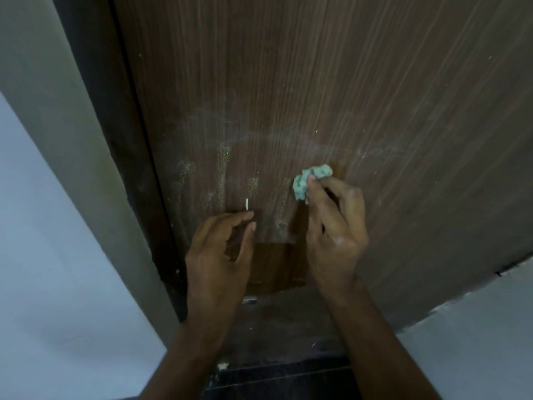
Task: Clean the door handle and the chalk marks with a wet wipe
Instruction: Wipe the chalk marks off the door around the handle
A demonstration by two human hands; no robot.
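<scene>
- Head view: a crumpled pale-green wet wipe (310, 180) was seen right of the frame's centre, pinched at the fingertips of the right hand (334, 229) and held against or just off the brown door (346, 82); contact could not be confirmed.
- The wipe was judged light, soft and damp, easily squashed and with no stiffness; it was best gripped as a wad between fingertips and thumb, as it was here.
- The left hand (222, 249) was held below centre, loosely curled, forefinger and thumb nearly meeting; whether anything was pinched there could not be told.
- A small white sliver (247, 204) was noted just above the left fingertips; its nature was unclear.
- Chalk marks (222, 171) were noted as pale, powdery vertical smears left of centre, with a faint arc above them across the middle of the door.
- A darker, cleaner-looking patch (277, 267) was seen between the two hands, low on the door.
- A small metallic piece (250, 299) was partly hidden beneath the left wrist; possibly the door handle, not certain.
- The chalk cleaning was judged part-done.
</scene>
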